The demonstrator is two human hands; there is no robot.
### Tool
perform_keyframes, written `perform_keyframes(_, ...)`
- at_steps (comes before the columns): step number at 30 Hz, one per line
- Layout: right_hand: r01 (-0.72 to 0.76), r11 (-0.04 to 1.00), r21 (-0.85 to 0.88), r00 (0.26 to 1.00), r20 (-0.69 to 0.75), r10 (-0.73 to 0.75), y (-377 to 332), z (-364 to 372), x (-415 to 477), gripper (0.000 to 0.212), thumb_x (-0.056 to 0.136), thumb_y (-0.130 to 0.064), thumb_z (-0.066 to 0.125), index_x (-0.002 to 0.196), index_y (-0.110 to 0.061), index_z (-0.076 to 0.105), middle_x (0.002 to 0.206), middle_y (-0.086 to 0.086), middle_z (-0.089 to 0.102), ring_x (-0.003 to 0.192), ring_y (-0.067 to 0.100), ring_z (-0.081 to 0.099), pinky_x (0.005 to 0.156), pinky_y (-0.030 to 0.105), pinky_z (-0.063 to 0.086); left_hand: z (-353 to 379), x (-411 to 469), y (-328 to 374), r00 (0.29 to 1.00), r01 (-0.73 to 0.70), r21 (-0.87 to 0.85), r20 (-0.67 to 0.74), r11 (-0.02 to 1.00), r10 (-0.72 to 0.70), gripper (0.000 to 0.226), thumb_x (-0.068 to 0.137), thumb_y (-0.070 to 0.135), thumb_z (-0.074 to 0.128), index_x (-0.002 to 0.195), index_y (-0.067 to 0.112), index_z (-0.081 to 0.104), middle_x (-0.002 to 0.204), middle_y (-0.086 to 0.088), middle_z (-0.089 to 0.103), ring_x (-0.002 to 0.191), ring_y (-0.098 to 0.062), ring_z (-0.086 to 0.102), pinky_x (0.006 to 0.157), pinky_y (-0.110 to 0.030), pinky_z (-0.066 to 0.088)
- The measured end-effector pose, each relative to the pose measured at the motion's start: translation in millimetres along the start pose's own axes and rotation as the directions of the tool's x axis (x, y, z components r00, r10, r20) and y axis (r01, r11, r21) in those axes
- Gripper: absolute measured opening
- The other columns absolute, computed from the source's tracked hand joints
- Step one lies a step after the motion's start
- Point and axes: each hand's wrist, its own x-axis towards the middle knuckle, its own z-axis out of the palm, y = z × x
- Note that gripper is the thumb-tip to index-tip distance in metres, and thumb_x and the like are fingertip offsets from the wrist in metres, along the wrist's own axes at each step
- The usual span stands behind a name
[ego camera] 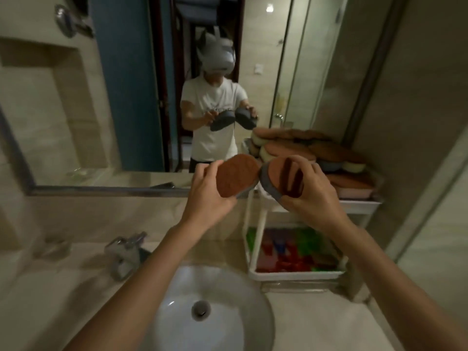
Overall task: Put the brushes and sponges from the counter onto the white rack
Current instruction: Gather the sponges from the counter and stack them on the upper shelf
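Two round sponges hang in the air in front of the white rack (255, 224), their edges touching; the plain sponge (236, 176), orange face to the camera, is gripped at its lower rim by the left hand (206, 196), fingers curled round it; the strapped sponge (278, 177), grey-rimmed with a dark band across it, is held at its edge by the right hand (314, 196). They are held by the rims, probably so each can be laid flat on the heap of sponges (304, 150) crowding the top tier just beyond; coloured items (288, 252) fill the lower tier; the sink (228, 312) and counter (316, 320) lie below.
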Motion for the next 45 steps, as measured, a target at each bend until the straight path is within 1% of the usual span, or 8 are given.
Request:
perform_keyframes(6, -0.012, 0.997, 0.083, 0.998, -0.067, 0.017, 87.2, -61.2, 25.5, 0.072, 0.079, -0.020, 0.071, 0.140, -0.021, 0.032, 0.130, 0.006, 0.044, 0.113, 0.019, 0.048, 0.084, 0.023, 0.039, 70.1, 30.6, 83.2, 0.994, -0.111, -0.008, 0.013, 0.994, 0.112, 0.074, 0.078, 0.019, 0.069, 0.141, 0.020, 0.031, 0.131, -0.003, 0.032, 0.111, -0.011, 0.038, 0.087, -0.022, 0.039)
perform_keyframes(11, -0.004, 1.000, 0.013, 1.000, -0.016, 0.004, 137.5, -75.6, 50.4, 0.073, 0.080, -0.014, 0.070, 0.141, -0.018, 0.032, 0.139, 0.010, 0.039, 0.126, 0.026, 0.043, 0.093, 0.024, 0.037, 99.7, 60.6, 113.6, 0.980, -0.179, 0.115, 0.106, 0.977, 0.167, 0.076, 0.076, 0.018, 0.070, 0.140, 0.022, 0.028, 0.134, -0.005, 0.032, 0.124, -0.024, 0.038, 0.093, -0.033, 0.042)
perform_keyframes(18, 0.009, 1.000, 0.022, 0.993, 0.120, -0.012, 162.4, -74.5, 64.6, 0.074, 0.082, -0.007, 0.064, 0.145, -0.017, 0.026, 0.144, 0.008, 0.033, 0.133, 0.026, 0.035, 0.106, 0.035, 0.040, 108.0, 84.3, 112.4, 0.973, -0.041, -0.051, 0.227, 0.998, 0.052, 0.060, 0.073, 0.005, 0.066, 0.127, 0.020, 0.045, 0.115, 0.003, 0.036, 0.114, -0.017, 0.037, 0.080, -0.030, 0.040)
perform_keyframes(23, -0.034, 0.999, 0.033, 0.986, 0.162, 0.028, 169.9, -69.0, 68.4, 0.071, 0.083, -0.009, 0.063, 0.144, -0.020, 0.027, 0.144, 0.008, 0.033, 0.133, 0.026, 0.034, 0.107, 0.039, 0.040, 111.3, 87.6, 106.6, 0.954, 0.057, -0.113, 0.299, 0.992, -0.021, 0.062, 0.057, 0.020, 0.059, 0.117, 0.025, 0.048, 0.116, 0.002, 0.040, 0.118, -0.023, 0.038, 0.087, -0.037, 0.045)
perform_keyframes(28, -0.025, 0.999, -0.040, 0.976, 0.216, 0.033, 168.8, -66.1, 66.0, 0.070, 0.084, -0.008, 0.058, 0.145, -0.021, 0.026, 0.147, 0.007, 0.030, 0.136, 0.026, 0.028, 0.111, 0.038, 0.035, 118.4, 87.6, 98.2, 0.952, 0.030, -0.052, 0.305, 0.998, -0.013, 0.058, 0.073, 0.003, 0.063, 0.126, 0.021, 0.045, 0.109, 0.005, 0.034, 0.122, -0.025, 0.031, 0.098, -0.044, 0.040)
perform_keyframes(35, -0.004, 0.992, -0.124, 0.969, 0.246, 0.034, 167.2, -68.8, 68.8, 0.068, 0.086, -0.013, 0.056, 0.146, -0.022, 0.026, 0.149, 0.005, 0.031, 0.138, 0.027, 0.027, 0.114, 0.041, 0.031, 122.6, 88.2, 98.1, 0.954, 0.006, -0.043, 0.301, 0.999, 0.007, 0.059, 0.067, 0.012, 0.063, 0.123, 0.021, 0.048, 0.110, 0.005, 0.036, 0.120, -0.023, 0.034, 0.097, -0.044, 0.042)
perform_keyframes(39, -0.035, 0.995, -0.089, 0.964, 0.260, 0.057, 171.3, -61.5, 67.9, 0.065, 0.088, -0.012, 0.050, 0.147, -0.022, 0.026, 0.153, 0.003, 0.028, 0.140, 0.027, 0.025, 0.115, 0.042, 0.029, 126.6, 85.3, 91.3, 0.961, -0.030, -0.027, 0.273, 0.999, 0.036, 0.050, 0.073, 0.014, 0.060, 0.122, 0.018, 0.050, 0.118, 0.005, 0.034, 0.124, -0.024, 0.035, 0.104, -0.047, 0.039)
perform_keyframes(45, -0.008, 0.983, -0.182, 0.956, 0.289, 0.061, 182.8, -56.0, 65.6, 0.058, 0.094, -0.014, 0.040, 0.148, -0.027, 0.023, 0.159, 0.000, 0.016, 0.149, 0.020, 0.007, 0.120, 0.043, 0.007, 133.1, 73.1, 78.1, 0.961, -0.252, 0.194, 0.167, 0.948, 0.221, 0.053, 0.082, 0.028, 0.067, 0.130, 0.017, 0.049, 0.154, -0.007, 0.013, 0.143, -0.026, 0.011, 0.116, -0.043, 0.020)
